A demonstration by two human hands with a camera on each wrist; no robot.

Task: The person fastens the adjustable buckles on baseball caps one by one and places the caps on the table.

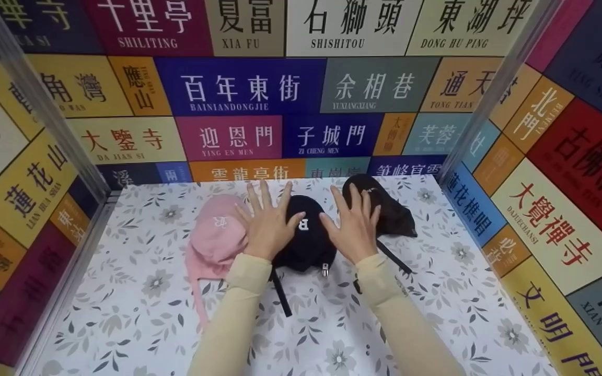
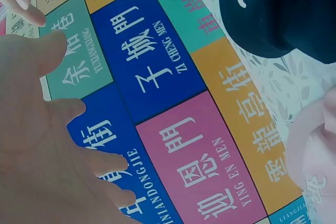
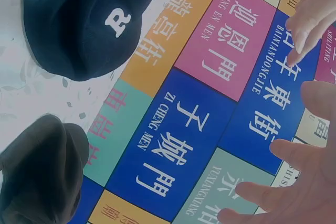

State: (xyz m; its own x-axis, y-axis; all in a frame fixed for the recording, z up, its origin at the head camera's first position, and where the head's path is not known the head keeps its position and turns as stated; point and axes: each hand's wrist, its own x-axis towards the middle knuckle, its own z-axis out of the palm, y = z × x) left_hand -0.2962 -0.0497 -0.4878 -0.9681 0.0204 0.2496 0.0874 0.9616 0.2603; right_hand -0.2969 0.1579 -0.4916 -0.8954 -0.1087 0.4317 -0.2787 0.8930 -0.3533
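Three baseball caps lie side by side on a flower-patterned table. The pink cap [image 1: 220,224] is at left, the black cap [image 1: 309,240] with a white letter R is in the middle, and a dark brown cap [image 1: 387,209] sits at right. My left hand [image 1: 269,224] hovers with fingers spread between the pink and black caps. Between the black and brown caps, my right hand [image 1: 356,230] is held up the same way. Both wrist views show the left palm [image 2: 42,145] and right palm [image 3: 299,166] raised off the caps, nothing in them.
A metal buckle [image 1: 325,269] shows at the black cap's edge, and dark straps [image 1: 281,295] trail toward me. Panels with Chinese place names [image 1: 238,86] wall in the table [image 1: 149,324] at the back and both sides. Clear edging [image 1: 55,104] runs up the left corner.
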